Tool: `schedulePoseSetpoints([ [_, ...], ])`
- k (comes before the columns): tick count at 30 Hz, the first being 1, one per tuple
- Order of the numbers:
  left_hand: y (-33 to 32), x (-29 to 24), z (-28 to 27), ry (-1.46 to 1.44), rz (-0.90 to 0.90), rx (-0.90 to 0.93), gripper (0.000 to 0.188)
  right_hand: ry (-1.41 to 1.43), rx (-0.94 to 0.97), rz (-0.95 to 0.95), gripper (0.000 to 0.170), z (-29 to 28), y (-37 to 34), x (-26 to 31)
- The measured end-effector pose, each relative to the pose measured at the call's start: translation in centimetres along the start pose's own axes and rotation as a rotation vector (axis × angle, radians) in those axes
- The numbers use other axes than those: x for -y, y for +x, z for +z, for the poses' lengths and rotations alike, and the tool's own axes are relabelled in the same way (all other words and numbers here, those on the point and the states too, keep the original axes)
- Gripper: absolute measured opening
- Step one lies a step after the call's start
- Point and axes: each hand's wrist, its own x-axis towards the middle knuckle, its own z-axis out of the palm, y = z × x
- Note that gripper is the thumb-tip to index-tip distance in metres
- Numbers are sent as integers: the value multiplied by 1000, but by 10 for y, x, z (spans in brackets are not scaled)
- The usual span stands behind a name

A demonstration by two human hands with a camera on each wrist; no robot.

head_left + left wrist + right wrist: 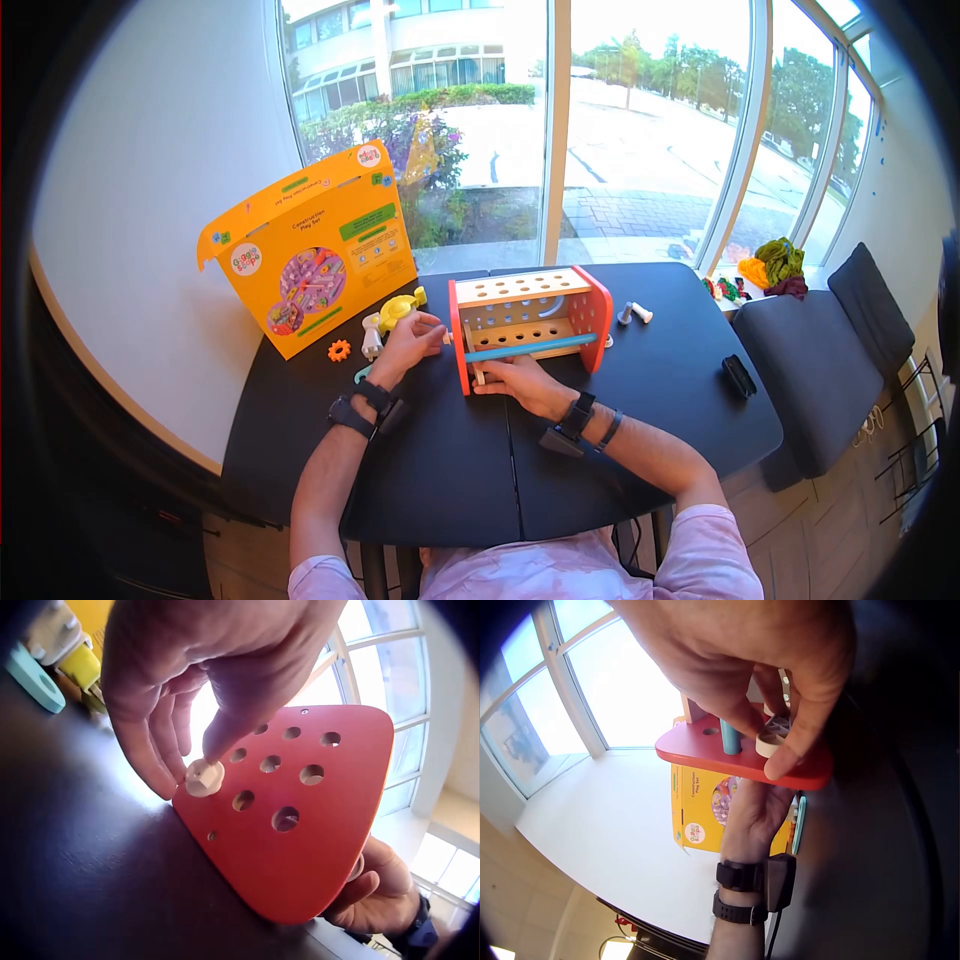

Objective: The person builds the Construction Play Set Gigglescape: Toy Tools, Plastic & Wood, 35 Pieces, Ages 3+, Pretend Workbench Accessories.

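A wooden toy workbench with red side panels (330, 817), a perforated top (520, 288) and a blue rod (530, 348) stands upright on the table. At its left panel, my left hand (404, 346) pinches a white hex-headed bolt (205, 778) between thumb and fingers, low in a corner among the panel's round holes. My right hand (535, 386) reaches under the blue rod to the inner side of the same panel. There its thumb and fingers pinch a round cream piece with a ribbed, hollow face (771, 742), close beside the rod's end.
Left of the workbench lie a yellow toy piece (397, 312), a white piece (372, 338) and an orange gear (339, 350). Behind them stands a yellow box (375, 262). White bolts (641, 313) and a black case (739, 377) lie to the right, near a dark chair (820, 350).
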Motion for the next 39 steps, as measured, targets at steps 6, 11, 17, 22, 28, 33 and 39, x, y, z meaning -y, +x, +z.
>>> schedulePoseSetpoints([
  [6,-3,-1,1,16,124,19,42,5,-16,7,27,2,-1,2],
  [11,-3,-6,3,0,-8,10,42,5,-14,4,25,3,-1,2],
  [17,1,0,1,51,58,-3,39,10,-12,-5,24,2,-1,0],
  [22,1,2,1,84,207,45,37,14,-16,8,26,1,0,0],
  [28,-2,-9,5,-13,-99,-19,41,22,-8,-1,28,1,-1,1],
  [33,-5,-9,5,-11,156,53,44,12,-7,-9,28,-1,1,-3],
  [39,5,9,-2,-40,163,1,37,-42,-20,-21,31,10,-4,-4],
])
